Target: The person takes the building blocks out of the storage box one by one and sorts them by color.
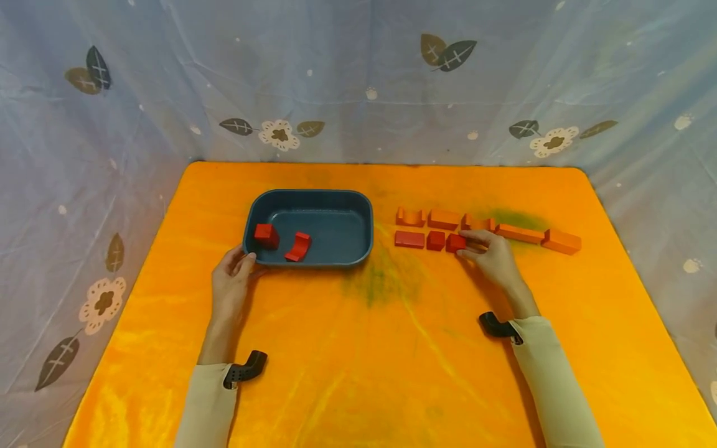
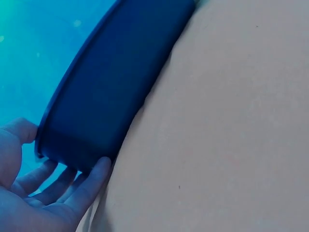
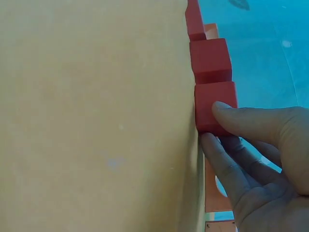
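Observation:
A dark blue rectangular baking dish (image 1: 313,266) stands left of centre, with a red cube block (image 1: 266,236) and a red curved block (image 1: 298,246) inside. My left hand (image 1: 231,280) grips its front left corner, thumb at the rim and fingers against the outer wall, as the left wrist view shows. To the right, my right hand (image 1: 494,261) holds the end red block (image 3: 205,108) of a short row, thumb on its side face and fingertips at its end. Beside it sit another red block (image 1: 435,241) and a longer red block (image 1: 409,239).
Behind the red row runs a line of several orange blocks: a notched one (image 1: 411,217), a rectangular one (image 1: 444,219), a long one (image 1: 520,233) and a thick one (image 1: 562,241) at the right end. A yellow cloth (image 1: 358,348) covers the table; patterned curtains (image 1: 358,81) surround it.

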A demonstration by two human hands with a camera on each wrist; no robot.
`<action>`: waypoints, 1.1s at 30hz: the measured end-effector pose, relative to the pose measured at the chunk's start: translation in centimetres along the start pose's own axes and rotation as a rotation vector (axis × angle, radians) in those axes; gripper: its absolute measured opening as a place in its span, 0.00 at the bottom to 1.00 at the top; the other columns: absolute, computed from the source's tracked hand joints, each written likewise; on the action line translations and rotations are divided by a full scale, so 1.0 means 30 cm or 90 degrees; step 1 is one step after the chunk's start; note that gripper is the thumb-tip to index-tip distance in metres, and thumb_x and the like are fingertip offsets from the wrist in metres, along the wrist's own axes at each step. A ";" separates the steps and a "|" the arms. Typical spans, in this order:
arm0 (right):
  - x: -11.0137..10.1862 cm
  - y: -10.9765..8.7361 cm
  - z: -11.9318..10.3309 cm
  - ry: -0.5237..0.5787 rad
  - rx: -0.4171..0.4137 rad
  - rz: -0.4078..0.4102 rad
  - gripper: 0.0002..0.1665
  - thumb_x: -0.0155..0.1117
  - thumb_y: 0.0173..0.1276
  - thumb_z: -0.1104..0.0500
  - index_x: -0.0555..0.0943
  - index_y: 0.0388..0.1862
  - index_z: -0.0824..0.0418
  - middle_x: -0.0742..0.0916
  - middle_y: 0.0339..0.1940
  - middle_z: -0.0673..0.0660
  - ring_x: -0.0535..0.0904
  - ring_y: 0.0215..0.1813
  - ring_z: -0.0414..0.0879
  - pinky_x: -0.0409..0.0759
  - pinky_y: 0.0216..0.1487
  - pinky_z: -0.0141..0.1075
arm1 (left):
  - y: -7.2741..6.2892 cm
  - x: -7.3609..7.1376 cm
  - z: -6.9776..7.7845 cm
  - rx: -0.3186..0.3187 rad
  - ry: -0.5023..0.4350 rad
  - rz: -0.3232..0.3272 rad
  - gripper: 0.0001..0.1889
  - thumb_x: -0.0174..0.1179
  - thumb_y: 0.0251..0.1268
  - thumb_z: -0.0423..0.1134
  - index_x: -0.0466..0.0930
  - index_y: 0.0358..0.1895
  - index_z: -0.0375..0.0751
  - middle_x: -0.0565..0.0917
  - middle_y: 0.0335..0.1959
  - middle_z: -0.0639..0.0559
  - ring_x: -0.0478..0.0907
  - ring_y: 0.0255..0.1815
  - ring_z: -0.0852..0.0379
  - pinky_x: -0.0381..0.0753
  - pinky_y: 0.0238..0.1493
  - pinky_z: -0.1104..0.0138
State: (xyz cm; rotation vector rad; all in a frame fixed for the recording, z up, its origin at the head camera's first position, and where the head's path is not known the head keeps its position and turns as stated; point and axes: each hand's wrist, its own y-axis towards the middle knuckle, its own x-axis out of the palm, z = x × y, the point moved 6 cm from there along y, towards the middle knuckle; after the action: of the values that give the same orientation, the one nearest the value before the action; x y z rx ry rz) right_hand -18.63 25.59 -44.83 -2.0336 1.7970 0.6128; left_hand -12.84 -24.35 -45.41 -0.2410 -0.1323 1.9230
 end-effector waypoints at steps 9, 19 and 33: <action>-0.052 0.001 -0.065 -0.017 -0.035 0.005 0.24 0.69 0.61 0.71 0.79 0.57 0.74 0.82 0.55 0.70 0.80 0.53 0.64 0.77 0.43 0.16 | 0.008 -0.002 0.006 0.003 -0.016 -0.006 0.26 0.58 0.72 0.42 0.69 0.70 0.40 0.73 0.63 0.43 0.74 0.54 0.55 0.81 0.52 0.71; -0.038 0.033 -0.172 -0.015 -0.044 -0.014 0.23 0.68 0.63 0.70 0.79 0.58 0.72 0.82 0.56 0.69 0.81 0.55 0.62 0.79 0.44 0.19 | 0.006 -0.008 0.006 -0.006 -0.020 -0.005 0.26 0.57 0.72 0.41 0.68 0.71 0.41 0.73 0.64 0.44 0.74 0.54 0.56 0.81 0.52 0.69; 0.221 0.141 -0.386 0.020 -0.124 -0.134 0.21 0.68 0.62 0.72 0.81 0.56 0.70 0.84 0.54 0.66 0.81 0.55 0.62 0.82 0.54 0.48 | 0.001 -0.001 0.003 0.013 -0.045 -0.017 0.25 0.56 0.73 0.39 0.68 0.69 0.38 0.74 0.61 0.42 0.75 0.53 0.54 0.82 0.52 0.67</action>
State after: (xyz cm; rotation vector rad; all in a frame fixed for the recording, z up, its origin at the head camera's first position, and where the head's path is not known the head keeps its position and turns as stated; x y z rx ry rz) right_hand -21.19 13.32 -38.57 -2.3354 1.5643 0.7193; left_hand -12.89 -24.38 -45.32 -0.1564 -0.1614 1.9056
